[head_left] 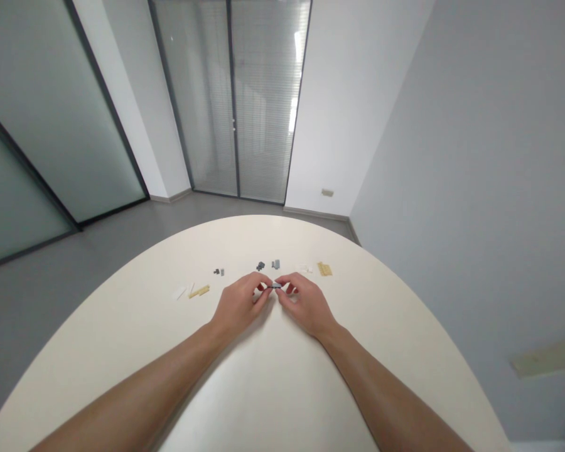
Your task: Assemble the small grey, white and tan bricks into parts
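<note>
Between my two hands is a small grey building-brick piece (pixel 275 285), held just above the table in the middle of the view. My left hand (pixel 242 301) pinches its left end with thumb and fingertips. On the other side, my right hand (pixel 308 303) grips the right end in the same way. The piece has a dark part along its left side; finer detail is too small to make out. Just beyond the fingers lie a cluster of dark grey bricks (pixel 260 265) and a cluster of light blue-grey bricks (pixel 275 264).
The round white table (pixel 273 376) carries more loose pieces. Left are tan strips (pixel 198 291), a flat white piece (pixel 179 293) and small dark pieces (pixel 216 272). Right are tan bricks (pixel 324 269) and white pieces (pixel 306 269). Glass doors (pixel 235 100) stand behind.
</note>
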`<state>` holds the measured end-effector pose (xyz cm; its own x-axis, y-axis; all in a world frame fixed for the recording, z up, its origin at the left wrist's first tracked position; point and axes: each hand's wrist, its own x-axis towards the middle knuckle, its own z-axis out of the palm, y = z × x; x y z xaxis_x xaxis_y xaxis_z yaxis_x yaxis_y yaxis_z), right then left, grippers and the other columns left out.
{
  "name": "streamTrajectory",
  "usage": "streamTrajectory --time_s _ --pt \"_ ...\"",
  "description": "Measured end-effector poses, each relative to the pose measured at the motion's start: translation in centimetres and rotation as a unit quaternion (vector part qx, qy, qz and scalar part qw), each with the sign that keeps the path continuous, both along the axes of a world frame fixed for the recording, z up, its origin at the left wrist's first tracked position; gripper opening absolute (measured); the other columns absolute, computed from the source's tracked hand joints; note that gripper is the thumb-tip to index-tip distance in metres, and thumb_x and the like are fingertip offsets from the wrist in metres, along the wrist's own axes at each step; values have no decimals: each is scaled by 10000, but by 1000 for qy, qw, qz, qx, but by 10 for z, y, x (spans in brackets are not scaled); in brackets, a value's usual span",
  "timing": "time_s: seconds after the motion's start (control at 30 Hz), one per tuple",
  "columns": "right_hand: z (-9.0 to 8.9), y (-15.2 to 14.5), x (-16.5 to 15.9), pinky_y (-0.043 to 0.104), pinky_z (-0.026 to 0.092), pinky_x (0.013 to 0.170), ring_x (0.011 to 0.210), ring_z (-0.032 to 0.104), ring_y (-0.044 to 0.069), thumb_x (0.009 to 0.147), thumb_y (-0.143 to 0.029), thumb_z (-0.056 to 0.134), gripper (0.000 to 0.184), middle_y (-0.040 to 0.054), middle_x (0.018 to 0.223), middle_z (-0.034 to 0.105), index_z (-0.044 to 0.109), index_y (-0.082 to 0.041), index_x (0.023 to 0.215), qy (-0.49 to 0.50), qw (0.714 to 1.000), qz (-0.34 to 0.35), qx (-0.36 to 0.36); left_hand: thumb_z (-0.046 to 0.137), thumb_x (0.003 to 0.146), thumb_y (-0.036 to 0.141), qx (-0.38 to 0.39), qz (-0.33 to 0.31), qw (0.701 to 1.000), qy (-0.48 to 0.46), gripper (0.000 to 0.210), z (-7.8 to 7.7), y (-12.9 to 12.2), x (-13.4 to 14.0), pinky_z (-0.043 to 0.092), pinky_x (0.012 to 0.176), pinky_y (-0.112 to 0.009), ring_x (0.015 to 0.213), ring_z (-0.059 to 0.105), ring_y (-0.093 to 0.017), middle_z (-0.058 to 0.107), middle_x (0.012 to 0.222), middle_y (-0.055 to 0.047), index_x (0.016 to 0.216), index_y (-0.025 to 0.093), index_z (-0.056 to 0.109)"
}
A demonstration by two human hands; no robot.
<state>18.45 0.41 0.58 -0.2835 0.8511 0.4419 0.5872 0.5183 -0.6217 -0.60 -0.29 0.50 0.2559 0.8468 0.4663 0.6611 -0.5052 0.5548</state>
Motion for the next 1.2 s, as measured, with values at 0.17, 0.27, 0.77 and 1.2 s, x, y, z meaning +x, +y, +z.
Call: streamTrajectory --time_s 0.17,0.27,0.77,1.2 --pt "0 0 0 289 466 760 779 620 148 885 -201 621 152 -5 935 709 689 -250 1012 -6 1000 -1 0 525 931 280 -11 12 1000 10 144 0 -1 0 511 725 -254 844 665 -148 717 968 22 1010 260 643" --pt "0 0 0 288 469 760 781 619 147 889 -198 615 158 -4 950 711 686 -251 1019 -3 1000 0 0 522 930 294 -16 18 1000 10 169 0 -2 0 514 740 -258 865 668 -153 720 983 21 1044 264 644" --pt "-2 1 1 286 473 771 798 622 146 884 -161 589 197 -4 951 705 679 -254 1033 8 1000 4 9 524 898 238 -4 19 1000 20 203 0 -1 0 517 757 -262 873 684 -154 730 977 18 1044 263 664" --pt "1 -1 0 288 474 766 791 625 151 861 -144 579 213 5 952 713 683 -243 1019 2 1000 0 2 522 889 245 -13 27 999 28 204 3 -3 1 517 748 -263 856 682 -157 734 978 12 1029 261 671"
